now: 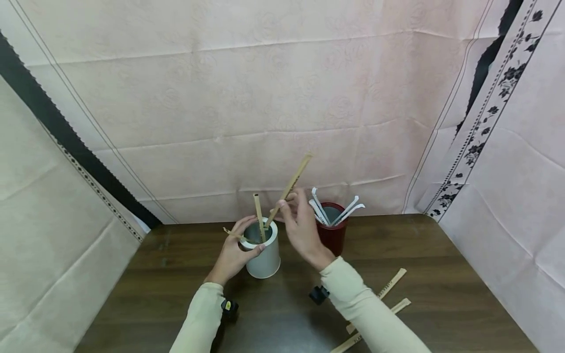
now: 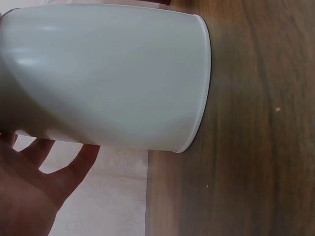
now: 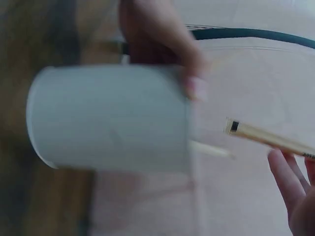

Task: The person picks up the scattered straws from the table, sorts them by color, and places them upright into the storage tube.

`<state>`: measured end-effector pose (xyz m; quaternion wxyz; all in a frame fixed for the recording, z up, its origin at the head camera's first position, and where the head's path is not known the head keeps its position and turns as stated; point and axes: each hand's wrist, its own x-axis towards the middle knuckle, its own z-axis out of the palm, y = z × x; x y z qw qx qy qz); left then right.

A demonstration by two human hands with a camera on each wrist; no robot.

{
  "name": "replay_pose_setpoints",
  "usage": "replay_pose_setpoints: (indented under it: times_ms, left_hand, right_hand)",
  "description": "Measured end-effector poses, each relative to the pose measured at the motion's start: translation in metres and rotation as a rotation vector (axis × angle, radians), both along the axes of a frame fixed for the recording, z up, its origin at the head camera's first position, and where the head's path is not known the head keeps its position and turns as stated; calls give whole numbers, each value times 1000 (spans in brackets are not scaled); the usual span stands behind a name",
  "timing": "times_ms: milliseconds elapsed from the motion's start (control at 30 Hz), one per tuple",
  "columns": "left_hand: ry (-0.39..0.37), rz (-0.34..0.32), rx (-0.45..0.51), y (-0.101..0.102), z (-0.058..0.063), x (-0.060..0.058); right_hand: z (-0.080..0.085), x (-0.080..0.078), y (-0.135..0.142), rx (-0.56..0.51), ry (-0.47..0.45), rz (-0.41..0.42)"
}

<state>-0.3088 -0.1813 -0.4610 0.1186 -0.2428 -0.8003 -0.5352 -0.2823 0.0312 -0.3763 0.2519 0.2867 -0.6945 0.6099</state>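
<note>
My left hand [image 1: 235,255] grips a white cup [image 1: 263,262] near its rim, thumb on the near side and fingers round the far left. Two tan stick packets stand in the cup: an upright packet [image 1: 259,215] and another packet [image 1: 236,234] leaning out over the left rim. Above the cup's right side, my right hand [image 1: 302,225] pinches a tan stick packet [image 1: 293,181] held at a slant. Its flat crimped lower end, with a dark square mark, shows clear of the rim in the right wrist view.
Right behind my right hand stands a dark red cup [image 1: 332,240] holding several white stick packets [image 1: 348,211]. More tan stick packets [image 1: 393,283] lie on the brown wooden table [image 1: 441,274], partly under my right forearm. Pale patterned cloth [image 1: 265,98] hangs behind and on both sides.
</note>
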Motion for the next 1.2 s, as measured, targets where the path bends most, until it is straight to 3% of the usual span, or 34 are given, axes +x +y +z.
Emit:
replay_pose_setpoints:
  times_ms: [133,333,467,600,667,767,900,967,1100,1200]
  left_hand:
    - [7,-10,2,0,14,13]
    - [46,-34,32,1,10,12]
    - [55,-32,32,1,11,11]
    - [59,-30,25,0,-2,-1]
    - [64,-20,25,-2,-10,-6]
    - [69,-9,35,-2,-18,-12]
    - [69,-10,37,-1,-19,-17]
    - [73,-13,31,-2,-18,-18]
    - [80,-18,20,-4,-18,-18]
    - [79,-12,11,-6,-20,-17]
  right_hand:
    - [-29,-9,-18,43,-21,-167]
    - [-70,-10,-35,61,-130,-305]
    - [-79,-8,-40,90,-210,-333]
    - [-71,0,-26,231,-322,-307]
    - [-64,8,-12,316,-356,-261]
    - [-52,24,23,391,-360,-124]
    - [-35,45,85,399,-339,108]
    - [-27,51,119,423,-319,178]
    - [-24,58,182,567,-291,174]
    - [-37,56,221,701,-272,133]
